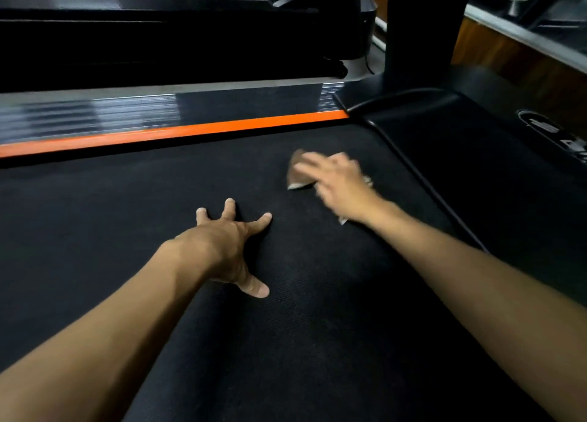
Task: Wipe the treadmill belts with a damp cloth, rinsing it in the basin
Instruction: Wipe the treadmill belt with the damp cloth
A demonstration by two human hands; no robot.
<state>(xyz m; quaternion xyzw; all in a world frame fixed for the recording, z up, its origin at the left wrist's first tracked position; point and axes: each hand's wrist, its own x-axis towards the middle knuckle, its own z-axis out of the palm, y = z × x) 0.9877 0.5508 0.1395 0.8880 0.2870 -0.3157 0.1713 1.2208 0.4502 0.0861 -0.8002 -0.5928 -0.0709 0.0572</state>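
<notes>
Left hand [222,247] splayed flat, bracing on belt [317,326]. Right hand [336,183], blurred, presses cloth [297,177] onto belt ahead; grip unclear. Keep your strokes overlapping, pressure even.

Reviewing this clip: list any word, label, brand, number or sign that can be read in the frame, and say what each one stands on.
No text can be read.
Pale oval logo marking on the black motor cover, at the right edge: blurred, unreadable.
More pale marks farther right on that cover: smeared and cut off by the frame edge.
Treadmill belt, orange side stripe, cloth under the right hand: no writing visible.
</notes>
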